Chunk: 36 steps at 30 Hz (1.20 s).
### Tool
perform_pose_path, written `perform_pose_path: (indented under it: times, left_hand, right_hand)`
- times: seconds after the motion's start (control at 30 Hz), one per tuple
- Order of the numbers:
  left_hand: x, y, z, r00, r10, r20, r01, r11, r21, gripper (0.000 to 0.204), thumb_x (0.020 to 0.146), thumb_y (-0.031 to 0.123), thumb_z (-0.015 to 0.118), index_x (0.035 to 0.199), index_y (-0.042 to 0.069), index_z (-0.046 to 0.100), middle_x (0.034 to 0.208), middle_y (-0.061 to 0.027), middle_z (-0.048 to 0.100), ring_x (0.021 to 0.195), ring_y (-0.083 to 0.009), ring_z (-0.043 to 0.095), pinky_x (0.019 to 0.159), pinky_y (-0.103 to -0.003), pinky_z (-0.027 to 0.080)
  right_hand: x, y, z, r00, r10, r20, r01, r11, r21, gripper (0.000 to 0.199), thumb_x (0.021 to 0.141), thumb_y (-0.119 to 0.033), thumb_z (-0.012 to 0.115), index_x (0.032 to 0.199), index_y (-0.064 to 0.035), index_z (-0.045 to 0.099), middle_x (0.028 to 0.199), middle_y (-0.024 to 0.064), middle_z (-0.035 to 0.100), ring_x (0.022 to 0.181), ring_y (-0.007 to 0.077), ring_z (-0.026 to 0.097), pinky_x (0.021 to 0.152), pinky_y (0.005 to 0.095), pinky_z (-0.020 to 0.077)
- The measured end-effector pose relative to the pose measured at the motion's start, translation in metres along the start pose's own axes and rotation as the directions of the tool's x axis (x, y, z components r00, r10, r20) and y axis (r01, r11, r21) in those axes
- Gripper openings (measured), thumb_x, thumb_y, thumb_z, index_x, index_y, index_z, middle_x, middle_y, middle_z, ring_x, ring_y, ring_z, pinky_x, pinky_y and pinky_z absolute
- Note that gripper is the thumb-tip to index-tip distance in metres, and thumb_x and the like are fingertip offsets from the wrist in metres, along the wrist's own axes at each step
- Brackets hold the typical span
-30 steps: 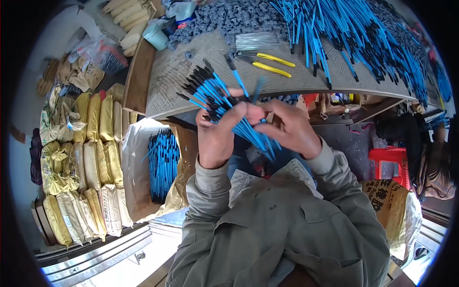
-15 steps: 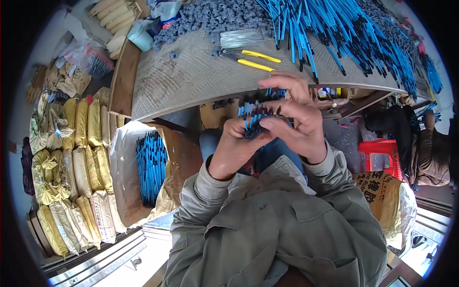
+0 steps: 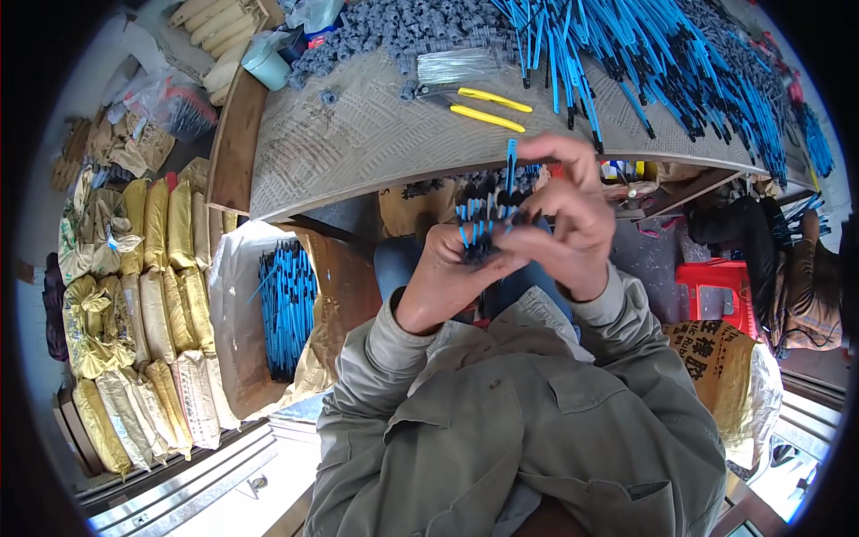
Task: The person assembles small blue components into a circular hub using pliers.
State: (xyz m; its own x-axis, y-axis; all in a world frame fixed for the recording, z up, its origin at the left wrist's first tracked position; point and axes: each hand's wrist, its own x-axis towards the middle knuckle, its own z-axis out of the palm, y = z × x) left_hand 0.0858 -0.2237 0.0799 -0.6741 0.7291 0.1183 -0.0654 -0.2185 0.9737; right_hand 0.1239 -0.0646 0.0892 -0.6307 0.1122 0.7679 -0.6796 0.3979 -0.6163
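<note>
Tabletop: patterned gray table (image 3: 340,166), pretty crowded along the far side.
Far side: big heap of gray parts (image 3: 394,40), plus a sprawl of blue-and-black strips (image 3: 626,54) on the right, some ends poking toward the near edge.
Tools: yellow-handled pliers (image 3: 490,118) just past the right fingers, clear thin rods (image 3: 456,65) behind them.
Bundle: blue-and-black bundle (image 3: 477,219) held up between both hands, near the table's front edge.
Left hand: left hand (image 3: 456,273) wrapped around the bundle from below.
Right hand: right hand (image 3: 573,224) half curled, thumb at the bundle, one strip standing up by the fingertips; bit blurry, can't tell if it's pinched.
Left side: open carton (image 3: 240,358) of more strips, then stacked yellowish packets (image 3: 152,304).
Right side: red stool (image 3: 716,282) and a printed brown sack (image 3: 734,385), both clear of the hands.
</note>
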Motion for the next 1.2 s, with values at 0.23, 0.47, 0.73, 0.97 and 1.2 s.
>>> perform_pose_path:
  times: [0.23,0.47,0.73,0.97,1.2]
  left_hand:
    - [-0.009,0.083,-0.002,0.991,0.107,0.086,-0.121,0.975,0.188,0.023,0.076,-0.003,0.068,0.098,-0.005,0.063,0.093,-0.0082,0.067,0.085,-0.0129,0.062,0.075,-0.026,0.050]
    - [-0.014,0.125,-0.008,0.987,-0.160,0.022,0.158,0.986,0.057,0.043,0.088,0.020,0.054,0.123,-0.002,0.045,0.112,-0.0290,0.055,0.102,-0.0384,0.058,0.091,-0.048,0.045]
    - [-0.020,0.107,-0.036,0.968,0.025,0.250,-0.053,0.993,0.105,0.047,0.088,0.025,0.054,0.128,0.003,0.041,0.118,-0.0296,0.051,0.111,-0.0411,0.051,0.093,-0.051,0.043]
    - [-0.048,0.046,-0.005,0.876,0.157,0.456,-0.241,0.962,0.131,0.047,0.087,0.022,0.055,0.127,0.002,0.043,0.116,-0.0259,0.054,0.109,-0.0384,0.053,0.090,-0.048,0.045]
    - [-0.059,0.018,-0.059,0.893,0.207,0.399,-0.317,0.919,0.234,0.045,0.087,0.018,0.054,0.127,0.000,0.044,0.114,-0.0225,0.057,0.107,-0.0364,0.055,0.089,-0.046,0.046]
  right_hand:
    - [-0.008,0.040,0.017,0.624,0.071,0.778,-0.443,0.853,0.277,0.072,0.091,-0.058,0.031,0.131,0.0015,0.039,0.129,0.0165,0.046,0.121,0.0256,0.043,0.102,0.0360,0.0313]
    - [-0.092,0.045,0.063,0.732,0.172,0.659,-0.641,0.501,0.581,0.076,0.092,-0.058,0.013,0.128,0.0036,0.041,0.121,0.0149,0.052,0.116,0.0240,0.047,0.101,0.0317,0.0316]
    - [-0.094,0.036,0.045,0.612,0.063,0.788,-0.687,0.537,0.490,0.077,0.090,-0.061,0.021,0.129,0.0036,0.039,0.123,0.0157,0.050,0.114,0.0232,0.047,0.100,0.0318,0.0312]
    - [-0.048,0.057,0.051,0.797,-0.150,0.585,-0.295,0.749,0.593,0.080,0.088,-0.063,0.027,0.132,0.0045,0.033,0.135,0.0194,0.037,0.123,0.0263,0.040,0.103,0.0322,0.0269]
    - [-0.013,0.072,0.072,0.774,0.077,0.628,-0.610,0.359,0.707,0.085,0.088,-0.064,0.024,0.136,0.0052,0.022,0.139,0.0201,0.033,0.128,0.0274,0.035,0.106,0.0346,0.0239]
